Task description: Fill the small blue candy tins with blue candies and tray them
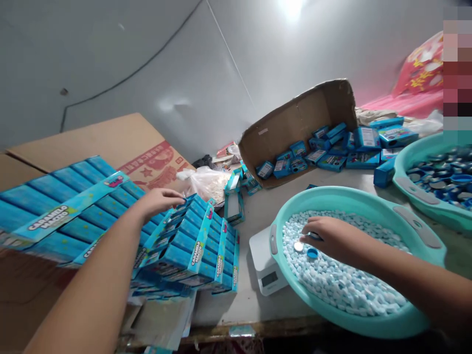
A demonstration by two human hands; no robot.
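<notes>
My left hand (161, 202) reaches to the back top edge of a stack of blue cartons (191, 236) printed "CARAMELO MACIZO". Its fingertips close on the edge of a small blue box (187, 201), partly hidden by the fingers. My right hand (326, 232) is low over pale blue and white candies (342, 285) in a turquoise basin (317, 314). Its fingers curl around a small dark blue tin, mostly hidden. Just below those fingers, a silvery white disc (298, 247) and an open blue tin piece (312, 253) lie on the candies.
The basin rests partly on a white digital scale (260, 250). Another turquoise basin (416, 194) with blue and silver tins stands at right. Behind, a tipped cardboard box (295, 110) spills small blue boxes. More cartons (73, 206) and a large cardboard box (110, 142) stand left.
</notes>
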